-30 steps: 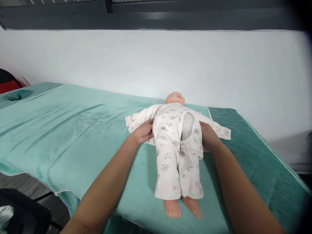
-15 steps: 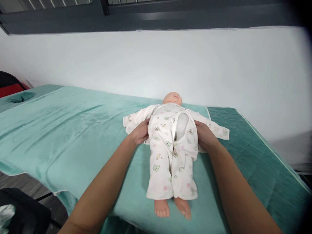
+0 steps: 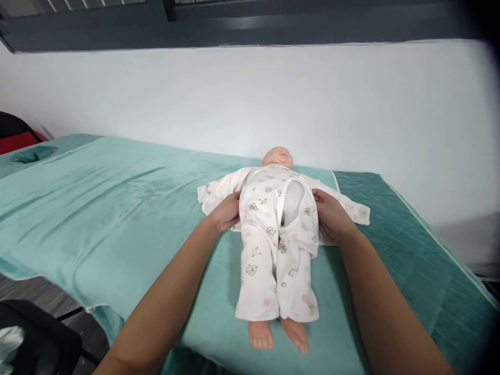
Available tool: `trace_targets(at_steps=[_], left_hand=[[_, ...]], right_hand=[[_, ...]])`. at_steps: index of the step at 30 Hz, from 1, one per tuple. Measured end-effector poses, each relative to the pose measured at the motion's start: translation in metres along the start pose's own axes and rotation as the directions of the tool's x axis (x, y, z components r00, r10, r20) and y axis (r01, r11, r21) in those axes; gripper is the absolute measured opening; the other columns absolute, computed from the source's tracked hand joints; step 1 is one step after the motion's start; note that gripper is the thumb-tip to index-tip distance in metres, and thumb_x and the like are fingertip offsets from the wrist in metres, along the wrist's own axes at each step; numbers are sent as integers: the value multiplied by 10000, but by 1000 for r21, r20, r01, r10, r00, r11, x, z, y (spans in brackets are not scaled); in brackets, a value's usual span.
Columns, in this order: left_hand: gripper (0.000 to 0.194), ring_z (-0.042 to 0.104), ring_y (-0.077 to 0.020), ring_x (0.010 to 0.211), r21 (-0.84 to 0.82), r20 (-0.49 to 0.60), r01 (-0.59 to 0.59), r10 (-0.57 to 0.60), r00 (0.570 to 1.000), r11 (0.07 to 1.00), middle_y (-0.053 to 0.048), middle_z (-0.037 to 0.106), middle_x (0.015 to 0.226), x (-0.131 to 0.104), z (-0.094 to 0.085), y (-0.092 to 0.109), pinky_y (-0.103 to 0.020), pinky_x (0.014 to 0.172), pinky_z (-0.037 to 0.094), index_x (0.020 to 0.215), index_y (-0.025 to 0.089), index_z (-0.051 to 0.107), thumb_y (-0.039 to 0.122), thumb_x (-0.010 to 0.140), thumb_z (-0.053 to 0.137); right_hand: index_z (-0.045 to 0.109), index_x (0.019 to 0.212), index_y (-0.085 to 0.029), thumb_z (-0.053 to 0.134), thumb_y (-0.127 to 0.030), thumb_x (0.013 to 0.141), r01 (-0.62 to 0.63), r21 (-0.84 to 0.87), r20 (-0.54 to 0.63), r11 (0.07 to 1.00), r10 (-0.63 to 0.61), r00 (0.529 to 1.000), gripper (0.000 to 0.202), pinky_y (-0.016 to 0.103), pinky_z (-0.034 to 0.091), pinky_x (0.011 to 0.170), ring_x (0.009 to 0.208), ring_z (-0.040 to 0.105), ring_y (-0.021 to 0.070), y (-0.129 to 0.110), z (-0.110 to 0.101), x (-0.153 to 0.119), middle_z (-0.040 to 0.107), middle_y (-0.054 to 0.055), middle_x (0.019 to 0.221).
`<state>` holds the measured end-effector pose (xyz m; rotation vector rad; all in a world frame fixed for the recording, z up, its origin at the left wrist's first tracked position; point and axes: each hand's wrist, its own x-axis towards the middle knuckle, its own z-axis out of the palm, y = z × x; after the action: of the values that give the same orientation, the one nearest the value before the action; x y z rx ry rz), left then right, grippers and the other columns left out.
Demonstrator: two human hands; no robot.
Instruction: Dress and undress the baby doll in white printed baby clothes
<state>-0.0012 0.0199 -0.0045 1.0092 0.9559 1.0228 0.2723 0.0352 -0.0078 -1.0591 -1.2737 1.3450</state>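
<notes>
A baby doll [image 3: 278, 157] lies on its back, feet toward me. It wears white printed baby pants [image 3: 260, 255] with a gap at the crotch showing a white patch, and a white printed top [image 3: 230, 182] with both sleeves spread out. Against the doll's left-of-view hip, my left hand [image 3: 228, 211] closes on the side of the pants, its fingertips tucked out of sight. On the opposite hip my right hand [image 3: 330, 214] pinches the other side of the pants, the fingers partly hidden. The doll's bare feet [image 3: 261, 334] stick out below the pant legs.
A teal sheet [image 3: 97, 219] covers the bed, with a quilted darker green part [image 3: 414, 260] at right. Behind stands a white wall [image 3: 250, 99]. A black chair-like object [image 3: 39, 338] sits at lower left, and something red and black [image 3: 17, 138] at far left.
Almost nothing differs. The right hand has shifted very slightly outward, and the view has moved a little; both hands stay at the sides of the pants.
</notes>
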Motion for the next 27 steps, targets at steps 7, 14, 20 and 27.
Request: trace_targets(at_steps=[7, 14, 20, 27], left_hand=[[331, 708, -267, 999, 41, 19, -7, 6, 1000, 999, -125, 755, 1066, -4, 3, 3, -421, 931, 570, 1100, 154, 687, 240, 782, 728], [380, 701, -276, 1008, 98, -6, -7, 7, 1000, 995, -128, 747, 1094, -7, 6, 4, -410, 913, 568, 1122, 168, 676, 297, 770, 740], [439, 685, -276, 1028, 153, -68, 9, 2, 998, 988, -111, 739, 1112, -10, 10, 8, -393, 879, 567, 1177, 188, 652, 361, 780, 724], [517, 647, -293, 1094, 250, -113, -60, 91, 989, 966, -132, 704, 1203, -11, 13, 8, -413, 946, 522, 1232, 172, 629, 409, 782, 717]], right_hand=[[687, 968, -221, 780, -359, 675, -68, -27, -11, 997, 68, 998, 337, 285, 529, 626, 790, 692, 215, -6, 4, -2, 759, 32, 945], [638, 859, -220, 820, -327, 599, -47, 8, -85, 999, 48, 995, 334, 289, 517, 593, 749, 689, 218, -8, 7, 0, 750, 34, 869], [662, 912, -218, 805, -277, 611, 39, 5, -78, 999, -38, 996, 338, 318, 548, 755, 891, 686, 228, -6, 6, 2, 743, 41, 959], [669, 948, -206, 798, -226, 613, 153, -39, -107, 987, -157, 982, 360, 306, 521, 842, 920, 661, 191, 1, 3, 8, 720, 42, 997]])
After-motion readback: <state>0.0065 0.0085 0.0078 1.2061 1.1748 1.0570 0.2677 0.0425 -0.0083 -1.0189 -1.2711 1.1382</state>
